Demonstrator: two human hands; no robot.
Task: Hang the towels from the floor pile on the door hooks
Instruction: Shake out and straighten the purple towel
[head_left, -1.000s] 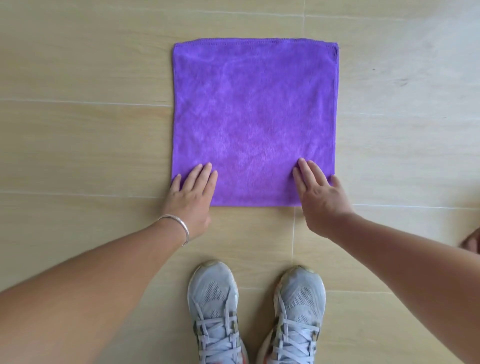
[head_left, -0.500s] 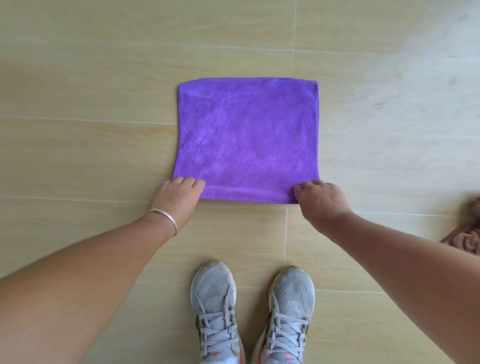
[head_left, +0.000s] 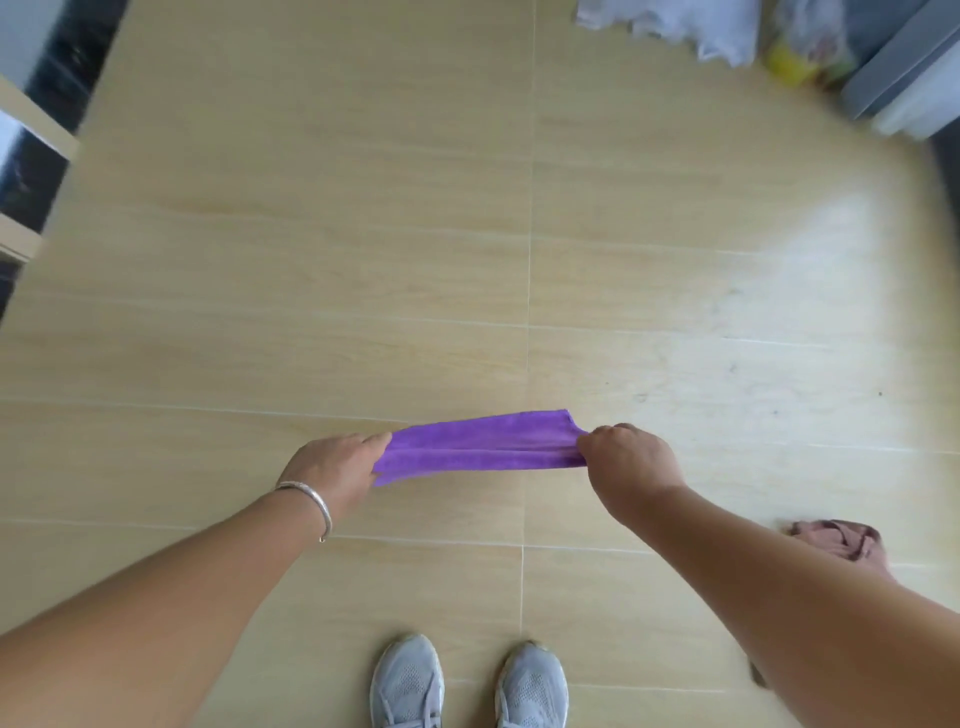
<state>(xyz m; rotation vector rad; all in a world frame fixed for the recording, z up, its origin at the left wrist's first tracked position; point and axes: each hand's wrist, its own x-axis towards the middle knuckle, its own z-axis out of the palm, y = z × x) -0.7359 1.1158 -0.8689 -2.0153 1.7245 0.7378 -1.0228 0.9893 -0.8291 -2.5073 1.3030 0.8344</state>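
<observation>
No brand, label or writing can be read anywhere in the view; the upper part is blurred.

The floor (head_left: 467, 234) is pale beige tile with a wood-like grain and thin light grout lines, and a bright glare patch lies on its right side. At the far left edge stands a dark, glossy surface with pale wooden framing (head_left: 31, 156). In the top right corner lie whitish plastic bags (head_left: 691, 26), something yellow (head_left: 784, 65) and a grey-white box (head_left: 904, 88), all smeared.

The purple towel (head_left: 483, 447) hangs stretched between the two hands above the floor, seen almost edge-on as a narrow band. The left hand (head_left: 332, 467) pinches its left end, fingers curled round the cloth; a silver bangle (head_left: 311, 501) sits on that wrist. The right hand (head_left: 628, 462) grips the right end in a closed fist.

A crumpled pink towel (head_left: 836, 538) lies on the floor just beyond the right forearm. Two grey sneakers (head_left: 467, 686) stand at the bottom edge.
</observation>
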